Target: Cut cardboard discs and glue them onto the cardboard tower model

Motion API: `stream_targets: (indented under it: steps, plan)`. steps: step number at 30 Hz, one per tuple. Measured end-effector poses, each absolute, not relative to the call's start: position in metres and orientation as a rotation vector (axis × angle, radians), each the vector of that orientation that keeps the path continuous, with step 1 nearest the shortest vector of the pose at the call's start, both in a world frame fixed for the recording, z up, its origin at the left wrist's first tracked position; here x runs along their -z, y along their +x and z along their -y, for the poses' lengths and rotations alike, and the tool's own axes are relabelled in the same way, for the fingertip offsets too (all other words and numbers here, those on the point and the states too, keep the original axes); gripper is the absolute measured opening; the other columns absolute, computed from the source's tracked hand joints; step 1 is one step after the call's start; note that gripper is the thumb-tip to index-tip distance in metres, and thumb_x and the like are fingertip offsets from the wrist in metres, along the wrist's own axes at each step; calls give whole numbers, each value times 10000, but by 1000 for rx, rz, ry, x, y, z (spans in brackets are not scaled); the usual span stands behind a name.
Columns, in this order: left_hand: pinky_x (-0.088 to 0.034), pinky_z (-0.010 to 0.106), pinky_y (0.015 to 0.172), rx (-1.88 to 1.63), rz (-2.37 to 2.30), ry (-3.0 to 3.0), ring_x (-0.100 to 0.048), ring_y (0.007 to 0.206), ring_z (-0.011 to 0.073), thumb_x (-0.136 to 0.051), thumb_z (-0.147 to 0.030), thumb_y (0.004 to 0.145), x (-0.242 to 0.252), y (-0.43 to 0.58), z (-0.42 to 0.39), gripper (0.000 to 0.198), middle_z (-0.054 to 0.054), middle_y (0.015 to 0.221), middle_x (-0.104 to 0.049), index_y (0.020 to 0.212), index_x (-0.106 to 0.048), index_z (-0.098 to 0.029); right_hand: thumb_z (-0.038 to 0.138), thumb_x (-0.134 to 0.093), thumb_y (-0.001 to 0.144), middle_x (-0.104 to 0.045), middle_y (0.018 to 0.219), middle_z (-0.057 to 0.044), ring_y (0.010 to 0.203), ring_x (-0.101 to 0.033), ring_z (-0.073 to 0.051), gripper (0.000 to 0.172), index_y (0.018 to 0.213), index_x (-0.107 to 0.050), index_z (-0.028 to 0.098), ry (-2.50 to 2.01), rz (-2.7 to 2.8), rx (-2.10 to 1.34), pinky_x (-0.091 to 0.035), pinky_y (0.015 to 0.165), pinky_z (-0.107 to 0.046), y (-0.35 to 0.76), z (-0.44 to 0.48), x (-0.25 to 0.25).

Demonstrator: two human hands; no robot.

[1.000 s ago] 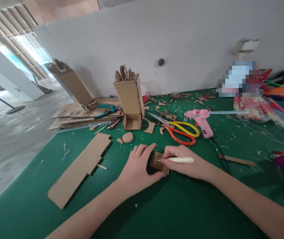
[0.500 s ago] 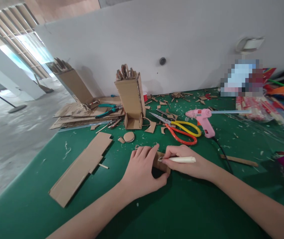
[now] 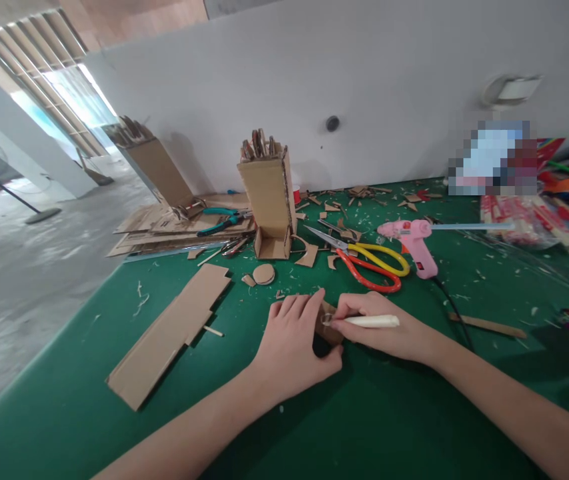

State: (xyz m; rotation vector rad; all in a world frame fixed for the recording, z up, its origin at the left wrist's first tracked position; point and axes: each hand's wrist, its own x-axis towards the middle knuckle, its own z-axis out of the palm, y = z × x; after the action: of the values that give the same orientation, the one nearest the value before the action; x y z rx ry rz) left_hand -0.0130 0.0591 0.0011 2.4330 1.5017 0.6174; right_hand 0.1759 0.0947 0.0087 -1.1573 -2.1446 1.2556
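Note:
My left hand is curled over a small brown cardboard piece on the green table, pressing it down. A dark round thing shows under the piece; I cannot make it out. My right hand grips a cream-handled tool like a pen, its tip touching the cardboard piece beside my left fingers.
Orange-and-yellow scissors and a pink glue gun with its black cord lie just beyond my hands. An upright cardboard box, a cardboard disc, a long cardboard strip, flat sheets with teal pliers, a wooden stick and scraps surround them.
My left hand has slid further over the cardboard piece, covering more of it. The right hand keeps the tool's tip on the piece. The view has shifted slightly.

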Motion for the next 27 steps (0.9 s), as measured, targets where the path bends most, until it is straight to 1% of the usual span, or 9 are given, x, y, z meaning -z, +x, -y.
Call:
stream_targets:
  steps: [3, 8, 10, 14, 18, 20, 23, 25, 27]
  plan:
    - [-327, 463, 988, -630, -1475, 2422, -469, 1166, 284, -593, -328, 682, -2, -14, -60, 697, 86, 1219, -591, 1335, -399, -179, 358, -545, 850, -599, 745, 7, 649, -523, -127, 196, 754, -568, 189, -1151, 2139, -1252, -368, 552, -224, 176, -95, -9]
    - [-340, 455, 974, -638, -1438, 2399, -500, 1123, 269, -567, -281, 669, -3, -13, -60, 700, 71, 1161, -624, 1342, -397, -191, 355, -542, 854, -598, 768, 1, 653, -528, -129, 191, 765, -573, 189, -1147, 2147, -1253, -374, 550, -226, 176, -95, -10]
    - [-335, 460, 979, -625, -1423, 2401, -494, 1134, 272, -557, -268, 663, -3, -13, -60, 713, 69, 1177, -624, 1352, -390, -195, 356, -546, 856, -604, 778, 0, 654, -534, -128, 191, 766, -569, 189, -1146, 2137, -1265, -373, 546, -225, 176, -95, -10]
    - [-310, 464, 1004, -584, -1350, 2420, -455, 1199, 270, -532, -216, 654, -4, -17, -61, 778, 54, 1248, -602, 1404, -326, -198, 348, -552, 859, -615, 786, 4, 660, -545, -127, 182, 767, -566, 192, -1142, 2110, -1300, -374, 542, -219, 176, -94, -9]
    - [-304, 460, 1011, -557, -1281, 2434, -441, 1223, 257, -511, -171, 661, -5, -19, -61, 822, 42, 1269, -590, 1441, -254, -221, 356, -557, 857, -625, 791, 4, 671, -562, -131, 187, 769, -571, 191, -1112, 2096, -1332, -383, 548, -216, 177, -94, -8]
    - [-305, 459, 1020, -559, -1280, 2437, -423, 1240, 262, -534, -196, 676, -4, -20, -61, 818, 62, 1316, -543, 1442, -249, -223, 355, -556, 856, -626, 789, 2, 676, -564, -133, 187, 767, -567, 190, -1116, 2095, -1327, -387, 554, -217, 176, -94, -8]
    - [-313, 486, 1025, -597, -1380, 2400, -405, 1240, 300, -609, -354, 708, -1, -20, -62, 777, 115, 1324, -481, 1412, -315, -203, 339, -553, 849, -618, 757, 6, 651, -544, -131, 172, 761, -560, 192, -1156, 2114, -1286, -372, 543, -219, 176, -94, -9]
    - [-319, 511, 1019, -606, -1426, 2361, -430, 1205, 310, -628, -444, 718, 1, -21, -64, 769, 118, 1265, -502, 1391, -344, -202, 338, -559, 841, -609, 738, 8, 633, -530, -126, 169, 758, -560, 191, -1171, 2122, -1280, -360, 533, -218, 176, -95, -9]
    - [-331, 513, 1012, -608, -1417, 2338, -462, 1166, 297, -627, -440, 735, 2, -21, -65, 750, 104, 1215, -536, 1388, -339, -209, 339, -564, 836, -604, 728, 9, 621, -517, -122, 167, 757, -563, 191, -1172, 2130, -1283, -351, 525, -216, 176, -95, -9]
